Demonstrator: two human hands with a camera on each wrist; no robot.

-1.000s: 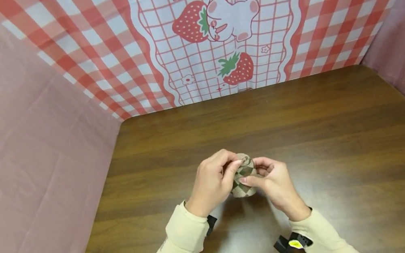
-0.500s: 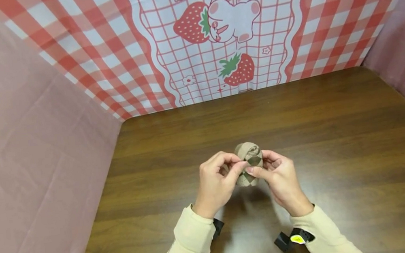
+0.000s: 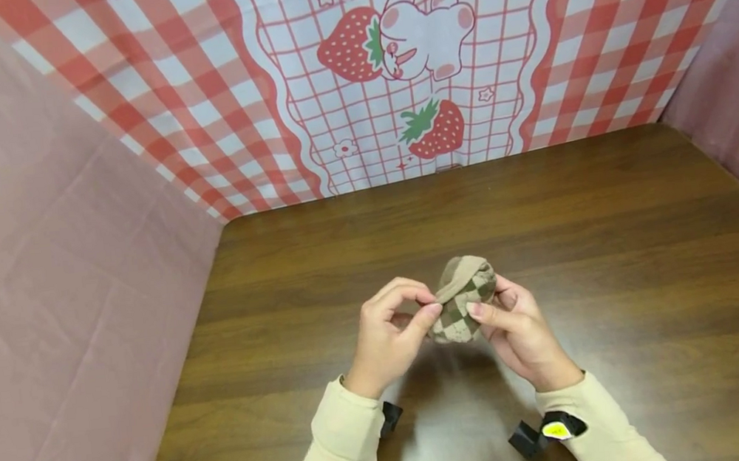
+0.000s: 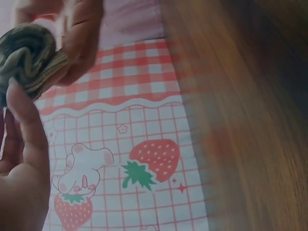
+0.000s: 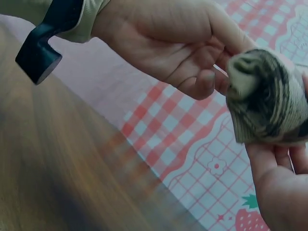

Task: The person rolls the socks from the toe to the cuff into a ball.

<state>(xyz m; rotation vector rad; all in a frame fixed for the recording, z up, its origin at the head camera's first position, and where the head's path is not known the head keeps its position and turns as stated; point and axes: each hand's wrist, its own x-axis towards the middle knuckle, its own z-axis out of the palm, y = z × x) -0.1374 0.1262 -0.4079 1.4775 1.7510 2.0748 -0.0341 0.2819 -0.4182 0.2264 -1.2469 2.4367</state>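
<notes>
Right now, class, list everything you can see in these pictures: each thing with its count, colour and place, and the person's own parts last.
Rolled sock bundle: one, brown and beige checked, held above the table between both hands.
Table: one, dark brown wood, under the hands.
Backdrop cloth: one, red and white check with strawberries and a cartoon animal, behind the table.
Side drapes: two, dull pink, left and right of the table.
Wrist straps: two, black, on the cream sleeves.
Left hand: one, pinching the bundle's edge.
Right hand: one, grip round the bundle.
</notes>
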